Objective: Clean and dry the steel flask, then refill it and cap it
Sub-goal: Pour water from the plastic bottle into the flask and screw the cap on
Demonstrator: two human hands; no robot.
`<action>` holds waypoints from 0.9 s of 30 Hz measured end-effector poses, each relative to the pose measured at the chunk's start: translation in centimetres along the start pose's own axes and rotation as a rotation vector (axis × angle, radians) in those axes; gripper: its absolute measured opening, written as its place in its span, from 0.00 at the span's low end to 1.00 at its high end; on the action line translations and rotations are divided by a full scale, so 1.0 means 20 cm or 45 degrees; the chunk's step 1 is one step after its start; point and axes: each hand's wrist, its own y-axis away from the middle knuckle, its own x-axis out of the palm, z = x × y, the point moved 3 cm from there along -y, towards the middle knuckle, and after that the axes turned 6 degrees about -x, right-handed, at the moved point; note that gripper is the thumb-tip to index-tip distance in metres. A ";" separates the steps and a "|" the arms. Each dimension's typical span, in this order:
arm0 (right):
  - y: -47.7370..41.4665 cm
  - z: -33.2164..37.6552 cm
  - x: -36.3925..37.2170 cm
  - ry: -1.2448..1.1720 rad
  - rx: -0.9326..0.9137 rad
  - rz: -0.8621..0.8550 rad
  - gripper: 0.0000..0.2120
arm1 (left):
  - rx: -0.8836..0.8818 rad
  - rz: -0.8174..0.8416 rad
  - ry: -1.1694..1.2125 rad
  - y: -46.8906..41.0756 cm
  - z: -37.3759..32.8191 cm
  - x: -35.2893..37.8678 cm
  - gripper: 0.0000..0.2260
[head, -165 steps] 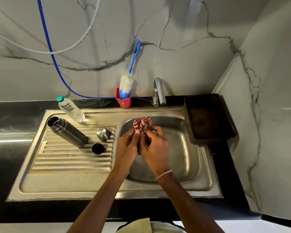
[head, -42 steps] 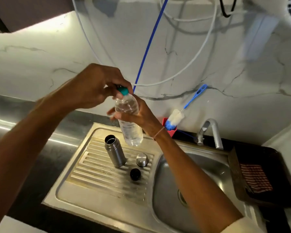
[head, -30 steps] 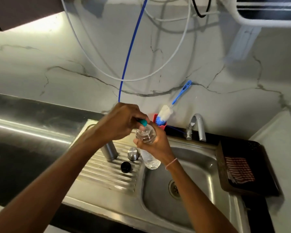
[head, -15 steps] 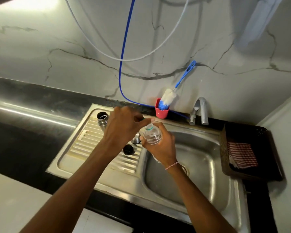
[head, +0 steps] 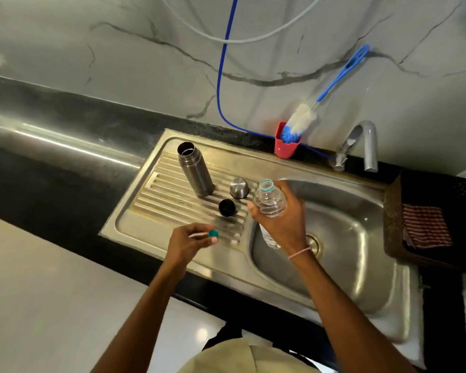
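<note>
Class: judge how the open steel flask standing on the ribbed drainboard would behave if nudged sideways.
The steel flask is tall and narrow, so it probably tips easily. Once down, its round body would likely roll. Its smooth metal may feel slippery.

No legible text, brand, label or number anywhere in view: steel flask (head: 195,172) and water bottle (head: 270,202) both read blank from here.
</note>
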 end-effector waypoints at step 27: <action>0.02 0.02 0.03 0.179 0.031 0.025 0.22 | 0.305 -0.472 -0.208 -0.70 -0.30 -0.14 0.58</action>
